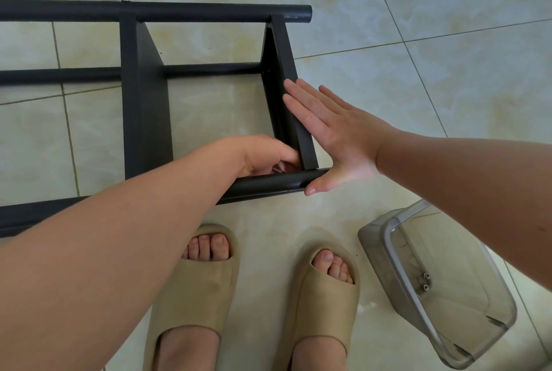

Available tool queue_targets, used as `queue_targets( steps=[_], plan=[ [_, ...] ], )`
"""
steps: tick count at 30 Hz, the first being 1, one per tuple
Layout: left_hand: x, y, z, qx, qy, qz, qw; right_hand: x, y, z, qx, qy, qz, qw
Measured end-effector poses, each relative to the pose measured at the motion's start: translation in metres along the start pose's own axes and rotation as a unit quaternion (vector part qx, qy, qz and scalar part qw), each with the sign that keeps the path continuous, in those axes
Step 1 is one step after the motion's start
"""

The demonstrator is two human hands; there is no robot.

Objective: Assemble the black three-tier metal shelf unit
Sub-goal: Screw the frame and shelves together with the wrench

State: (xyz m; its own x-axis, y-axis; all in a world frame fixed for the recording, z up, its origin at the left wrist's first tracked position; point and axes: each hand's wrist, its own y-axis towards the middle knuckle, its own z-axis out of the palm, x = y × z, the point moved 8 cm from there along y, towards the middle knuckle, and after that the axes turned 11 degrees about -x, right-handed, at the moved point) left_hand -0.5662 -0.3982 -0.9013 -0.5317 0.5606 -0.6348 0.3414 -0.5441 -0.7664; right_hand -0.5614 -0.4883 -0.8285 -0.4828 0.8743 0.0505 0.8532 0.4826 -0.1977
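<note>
A person stands over the black metal shelf unit (143, 102), which lies on its side on a pale tiled floor (418, 12). The right hand (337, 134) is spread flat, its straight fingers pressed against the outer face of the end shelf panel (286, 51) and its thumb reaching under the tip of the near tube (268, 184). The left hand (265, 155) is tucked into the inner corner where that panel meets the tube, fingers curled. Whether it holds anything cannot be told, as the fingertips are hidden behind the panel. The frame runs out of view at the left edge. Beige slides (197, 287) show below, and a clear plastic container (376, 239) beside them holds small screws (425, 281).
</note>
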Motion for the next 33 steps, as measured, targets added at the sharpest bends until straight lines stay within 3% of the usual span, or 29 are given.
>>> queue_targets(
  steps=[4,11,22,33],
  plan=[
    [-0.0006,0.0004,-0.0022,-0.011,0.032,0.016,0.999,-0.0003,-0.0001,0.0000,0.000,-0.001,0.000,1.000],
    [-0.0016,0.0013,-0.0067,-0.028,-0.006,0.024,0.999,0.0000,-0.0001,0.0007,0.000,0.000,0.001,1.000],
    [-0.0061,0.0005,0.0011,0.022,-0.073,0.027,0.997,0.0001,0.0000,-0.0001,0.001,-0.005,0.001,1.000],
    [-0.0033,0.0024,-0.0067,-0.019,0.005,0.034,0.999,-0.0004,-0.0002,0.0003,0.002,-0.004,0.002,1.000]
  ],
)
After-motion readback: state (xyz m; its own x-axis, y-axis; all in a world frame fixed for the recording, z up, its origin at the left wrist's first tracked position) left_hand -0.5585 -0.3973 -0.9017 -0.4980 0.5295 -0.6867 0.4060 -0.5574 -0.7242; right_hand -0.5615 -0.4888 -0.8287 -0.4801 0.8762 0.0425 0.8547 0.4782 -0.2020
